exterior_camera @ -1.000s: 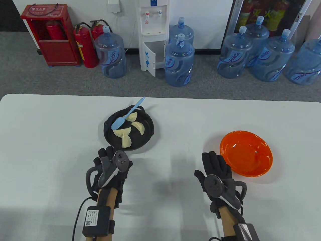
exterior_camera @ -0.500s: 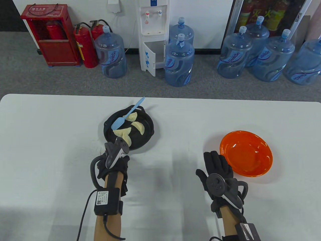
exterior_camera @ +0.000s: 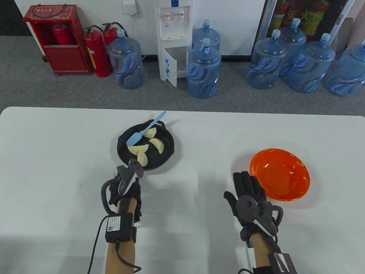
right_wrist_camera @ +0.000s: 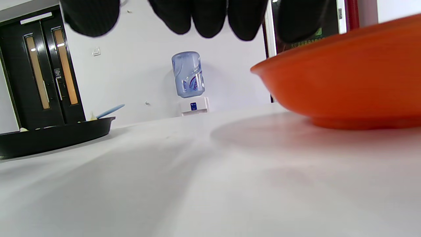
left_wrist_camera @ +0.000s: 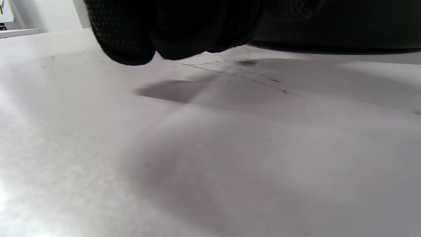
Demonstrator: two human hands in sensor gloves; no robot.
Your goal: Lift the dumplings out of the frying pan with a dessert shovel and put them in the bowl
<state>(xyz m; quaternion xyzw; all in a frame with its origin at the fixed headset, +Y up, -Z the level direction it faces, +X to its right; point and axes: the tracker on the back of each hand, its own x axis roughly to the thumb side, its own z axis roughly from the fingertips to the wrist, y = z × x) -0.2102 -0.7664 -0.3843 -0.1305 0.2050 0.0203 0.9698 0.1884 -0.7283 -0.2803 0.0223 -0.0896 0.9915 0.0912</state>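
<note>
A black frying pan (exterior_camera: 168,142) sits mid-table with several pale dumplings (exterior_camera: 158,144) in it. A light blue dessert shovel (exterior_camera: 142,132) lies across them, its handle poking over the far rim. My left hand (exterior_camera: 125,178) is at the pan's near rim, and its curled fingers (left_wrist_camera: 177,36) hold the pan's dark wall (left_wrist_camera: 329,29). The tracker hides them from above. An orange bowl (exterior_camera: 296,182) stands empty at the right. My right hand (exterior_camera: 248,185) lies flat on the table just left of the bowl (right_wrist_camera: 345,82), fingers (right_wrist_camera: 210,16) straight, holding nothing.
The white table (exterior_camera: 57,159) has open surface on the left and between pan and bowl. Beyond its far edge stand water bottles (exterior_camera: 204,70), a dispenser (exterior_camera: 174,40) and fire extinguishers (exterior_camera: 97,54) on the floor.
My left hand has gone forward from the table to the pan's near rim and curled there. The pan has shifted slightly left. The right hand has barely moved.
</note>
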